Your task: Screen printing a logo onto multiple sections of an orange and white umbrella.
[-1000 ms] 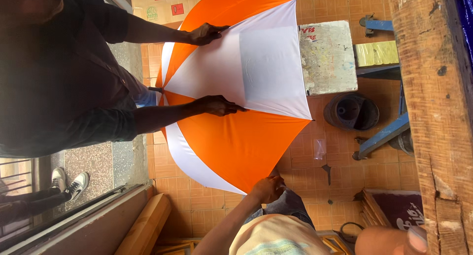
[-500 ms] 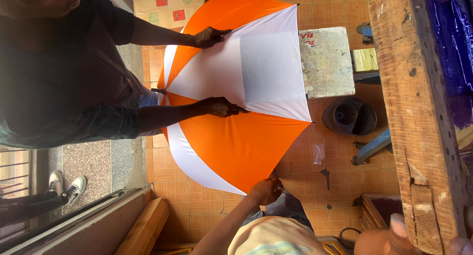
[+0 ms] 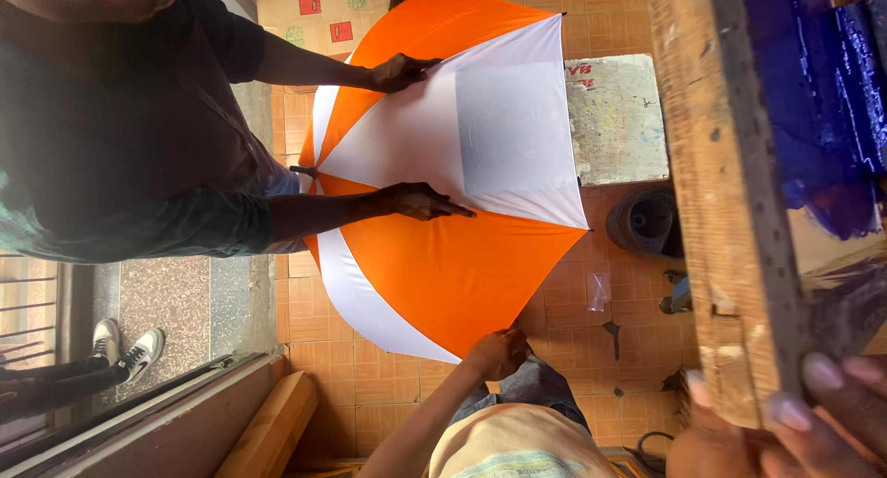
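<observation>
So the wearer's hand shows only in the bottom corner, well apart from the orange-and-white umbrella. By where it sits I'd call it the left one. It's curled shut around the end of a wooden printing frame, fingers wrapped over one side and the thumb on the other, so a firm grip on the wood. The frame's mesh on the side away from the umbrella is smeared with blue ink. The other hand isn't in the shot.

The umbrella is open and held up by other people. A person in a dark shirt has one flat hand on the umbrella's white panel near the orange edge and another hand flat on the seam where white meets orange. A second person's hand pinches the umbrella's rim at the orange panel. Behind the umbrella there's a paint-stained slab on the tiled floor.
</observation>
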